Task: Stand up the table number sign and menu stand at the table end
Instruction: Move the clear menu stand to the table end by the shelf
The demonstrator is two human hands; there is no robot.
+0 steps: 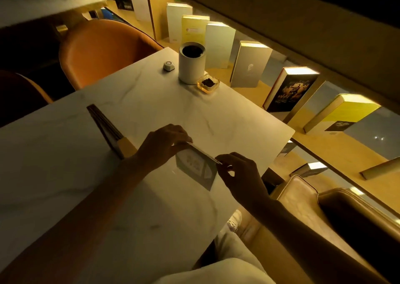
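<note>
Both forearms are bare from the lower edge of the picture to the wrists; no sleeve shows on either. The left hand [161, 146] and the right hand [240, 175] are bare too, with no glove, ring, watch or band to be made out in the dim yellow light. Both arms look slim, and the fingers are long and thin. Below the arms, the legs are clad in light, cream-coloured trousers [227, 268] of loose cut, with soft folds at the knee. One foot wears a white shoe [234, 219] with laces.
</note>
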